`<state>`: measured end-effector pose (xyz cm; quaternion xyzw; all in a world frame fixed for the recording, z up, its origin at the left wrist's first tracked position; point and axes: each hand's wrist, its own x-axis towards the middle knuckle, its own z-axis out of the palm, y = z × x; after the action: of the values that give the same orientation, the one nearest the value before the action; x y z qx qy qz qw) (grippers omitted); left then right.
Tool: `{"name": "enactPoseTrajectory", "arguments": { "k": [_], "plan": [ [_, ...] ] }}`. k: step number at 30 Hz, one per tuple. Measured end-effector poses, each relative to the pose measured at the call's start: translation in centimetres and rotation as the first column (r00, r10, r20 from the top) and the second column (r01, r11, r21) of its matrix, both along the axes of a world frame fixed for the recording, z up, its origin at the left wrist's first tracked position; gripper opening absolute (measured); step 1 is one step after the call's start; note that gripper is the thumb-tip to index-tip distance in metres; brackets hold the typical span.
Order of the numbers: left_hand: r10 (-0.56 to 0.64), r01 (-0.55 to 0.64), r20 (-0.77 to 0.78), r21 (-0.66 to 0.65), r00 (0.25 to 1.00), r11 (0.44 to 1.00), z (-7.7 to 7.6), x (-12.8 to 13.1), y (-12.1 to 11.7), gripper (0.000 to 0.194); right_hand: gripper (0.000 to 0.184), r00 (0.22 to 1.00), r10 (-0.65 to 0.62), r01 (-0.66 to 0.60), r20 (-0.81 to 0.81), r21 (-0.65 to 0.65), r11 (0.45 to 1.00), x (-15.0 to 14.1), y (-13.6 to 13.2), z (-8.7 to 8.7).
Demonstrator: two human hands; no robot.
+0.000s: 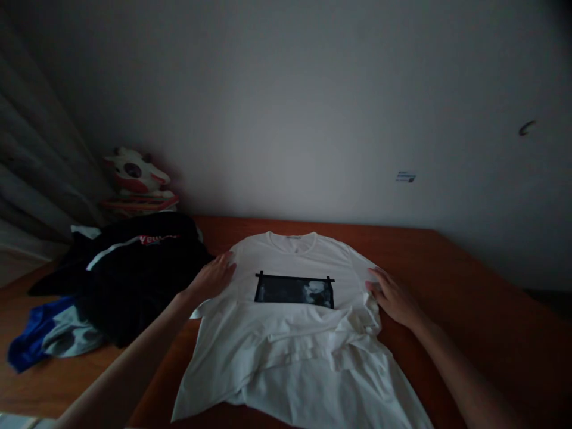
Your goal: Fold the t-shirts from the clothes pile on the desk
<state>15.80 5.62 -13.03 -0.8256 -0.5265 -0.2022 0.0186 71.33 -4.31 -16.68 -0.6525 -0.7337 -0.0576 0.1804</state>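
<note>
A white T-shirt [286, 339] with a dark rectangular print on the chest lies face up on a reddish-brown wooden table [447, 268], collar toward the wall. My left hand [213, 277] rests flat on its left shoulder and sleeve, fingers stretched out. On the right sleeve edge lies my right hand [393, 298], its fingers also extended and holding nothing. The shirt's lower part is wrinkled, with a fold across the middle.
A heap of dark clothes [134, 268] with a white stripe and red lettering sits at the left, with blue and grey fabric [40, 336] beside it. A white-and-red plush toy [136, 179] stands by the wall. A curtain [31, 149] hangs at far left.
</note>
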Motion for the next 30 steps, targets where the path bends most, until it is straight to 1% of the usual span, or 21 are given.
{"name": "enactPoseTrajectory", "arguments": {
  "k": [3,5,6,8,9,11,13,15,17,19,20,21,23,24,25,26,27,28,29,30],
  "plan": [
    [-0.091,0.091,-0.034,0.0,0.995,0.996,-0.9,-1.9,-0.2,0.047,0.051,0.999,0.016,-0.013,0.043,-0.072,0.997,2.2,-0.7,0.2],
    [-0.132,0.131,-0.069,-0.021,0.989,0.991,-0.9,-2.3,0.0,0.046,0.054,0.996,0.004,0.009,0.094,-0.137,0.99,3.0,-0.9,0.8],
    [-0.139,0.136,-0.09,-0.039,0.986,0.99,-0.7,-2.1,0.2,0.045,0.057,0.992,-0.009,0.029,0.122,-0.165,0.986,3.1,-0.8,1.3],
    [-0.112,0.104,-0.13,-0.062,0.985,0.993,0.1,-1.2,0.4,0.042,0.06,0.982,-0.048,0.083,0.185,-0.188,0.979,2.6,-0.6,2.6],
    [-0.087,0.079,-0.143,-0.06,0.986,0.995,0.7,-0.5,0.3,0.041,0.058,0.974,-0.072,0.112,0.213,-0.182,0.977,2.0,-0.6,3.4],
    [-0.06,0.053,-0.144,-0.047,0.988,0.997,1.8,1.3,-0.5,0.04,0.047,0.968,-0.108,0.144,0.225,-0.15,0.978,0.4,-0.6,4.6],
    [-0.105,0.098,-0.117,-0.064,0.988,0.993,2.8,3.2,-2.1,0.039,0.037,0.983,-0.095,0.117,0.158,-0.139,0.983,-1.1,-1.0,5.3],
    [-0.192,0.183,-0.08,-0.112,0.978,0.977,3.6,4.5,-4.3,0.038,0.036,0.997,-0.041,0.05,0.06,-0.157,0.986,-2.0,-1.7,5.2],
    [-0.288,0.277,-0.055,-0.158,0.956,0.948,4.3,4.7,-6.6,0.036,0.039,0.999,0.034,-0.033,0.003,-0.181,0.983,-1.8,-2.7,4.7],
    [-0.379,0.365,-0.043,-0.189,0.924,0.912,4.9,3.9,-8.6,0.036,0.042,0.997,0.073,-0.073,-0.004,-0.155,0.985,-1.0,-3.8,4.5],
    [-0.417,0.401,-0.041,-0.201,0.908,0.894,5.2,3.2,-9.5,0.04,0.043,0.997,0.077,-0.077,-0.006,-0.12,0.99,-0.7,-4.4,4.6],
    [-0.446,0.428,-0.042,-0.214,0.894,0.878,5.5,2.4,-10.3,0.049,0.042,0.997,0.078,-0.079,-0.021,-0.08,0.994,-0.5,-5.2,5.0],
    [-0.483,0.456,-0.052,-0.252,0.874,0.853,5.9,0.8,-11.7,0.075,0.036,0.989,0.11,-0.114,-0.1,-0.037,0.993,-0.9,-6.9,6.2],
    [-0.486,0.455,-0.058,-0.274,0.872,0.847,6.0,0.2,-12.3,0.084,0.034,0.977,0.149,-0.159,-0.155,-0.049,0.986,-1.5,-7.9,6.8],
    [-0.48,0.443,-0.061,-0.296,0.875,0.846,6.0,-0.3,-12.8,0.087,0.034,0.96,0.19,-0.211,-0.208,-0.085,0.974,-2.3,-8.9,7.4],
    [-0.469,0.429,-0.061,-0.316,0.881,0.846,5.9,-0.6,-13.2,0.084,0.036,0.944,0.224,-0.261,-0.244,-0.131,0.957,-3.3,-9.9,7.9],
    [-0.453,0.413,-0.053,-0.328,0.89,0.85,5.8,-0.7,-13.5,0.074,0.041,0.934,0.244,-0.295,-0.26,-0.177,0.939,-4.2,-10.7,8.2],
    [-0.434,0.398,-0.039,-0.332,0.9,0.855,5.6,-0.7,-13.8,0.058,0.043,0.929,0.255,-0.315,-0.268,-0.214,0.925,-5.0,-11.5,8.3],
    [-0.416,0.388,-0.016,-0.327,0.909,0.861,5.5,-0.5,-13.9,0.041,0.042,0.927,0.257,-0.322,-0.272,-0.234,0.917,-5.7,-12.0,8.2],
    [-0.401,0.385,0.014,-0.315,0.916,0.867,5.4,-0.4,-14.0,0.029,0.035,0.927,0.252,-0.321,-0.279,-0.239,0.916,-6.3,-12.5,8.0]
  ]
}}
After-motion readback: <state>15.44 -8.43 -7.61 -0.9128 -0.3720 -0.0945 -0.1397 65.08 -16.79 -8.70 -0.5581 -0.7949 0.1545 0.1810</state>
